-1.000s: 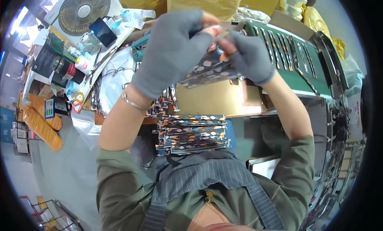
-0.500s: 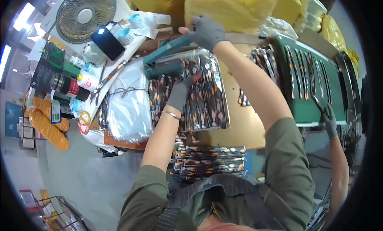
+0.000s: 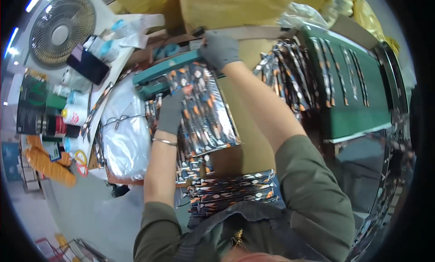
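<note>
My gloved left hand (image 3: 171,112) grips the left side of a clear bag (image 3: 209,117) full of slim dark packets with orange and white patterns, thumb on top. The bag's far end lies at a teal hand sealer (image 3: 165,68). My gloved right hand (image 3: 220,49) is closed around the right end of the sealer's long arm, which sits low over the bag's far edge. Part of the bag's far end is hidden under the arm. Nearest my body is a stack of similar packets (image 3: 231,189), laid crosswise.
A pile of clear plastic bags (image 3: 126,130) tied with a dark cord lies left. Right, loose packets (image 3: 290,76) heap beside a green conveyor belt (image 3: 358,112) carrying several more. A fan (image 3: 61,33), phone (image 3: 88,64), bottles and scissors (image 3: 81,162) stand or lie farther left.
The sealer's arm has come down with my right hand. The bag now lies tilted, and my left hand has shifted with it. A co-worker's hand at the belt is out of view.
</note>
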`<state>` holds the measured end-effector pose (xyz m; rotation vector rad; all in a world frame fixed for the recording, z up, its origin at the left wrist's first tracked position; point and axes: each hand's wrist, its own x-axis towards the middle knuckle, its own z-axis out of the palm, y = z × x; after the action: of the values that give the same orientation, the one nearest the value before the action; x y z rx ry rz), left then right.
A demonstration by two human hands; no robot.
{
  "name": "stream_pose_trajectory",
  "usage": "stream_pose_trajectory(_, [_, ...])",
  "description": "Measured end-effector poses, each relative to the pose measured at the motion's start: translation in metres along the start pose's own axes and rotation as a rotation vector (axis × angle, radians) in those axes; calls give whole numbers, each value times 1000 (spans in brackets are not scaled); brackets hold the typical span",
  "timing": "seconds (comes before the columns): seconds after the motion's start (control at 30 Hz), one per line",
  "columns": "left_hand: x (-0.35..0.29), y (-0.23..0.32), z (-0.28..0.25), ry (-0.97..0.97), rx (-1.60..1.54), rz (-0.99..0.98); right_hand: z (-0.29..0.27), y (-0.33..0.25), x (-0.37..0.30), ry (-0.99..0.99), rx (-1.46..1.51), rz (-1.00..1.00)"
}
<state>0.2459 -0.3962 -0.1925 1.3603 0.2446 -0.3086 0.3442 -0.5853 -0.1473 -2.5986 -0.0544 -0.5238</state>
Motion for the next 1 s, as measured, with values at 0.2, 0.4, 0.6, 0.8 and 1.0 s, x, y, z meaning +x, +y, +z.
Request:
stream_pose_trajectory(0.2, [1, -7, 12, -19, -42, -86, -39, 17, -23, -126, 390, 90])
stream_pose_trajectory(0.4, [-50, -26, 50, 39, 869, 166, -151, 56, -192, -348, 963, 245])
stream_pose_trajectory(0.6, [-108, -7, 64, 152, 762, 876, -165, 19, -360, -546, 350, -404])
stream_pose_trajectory(0.8, [-236, 10, 30, 88, 651, 624, -139, 4, -379, -766, 108, -463])
stream_pose_trajectory(1.0, [-332, -8, -7, 359, 487, 533, -175, 4, -341, -724, 367, -271])
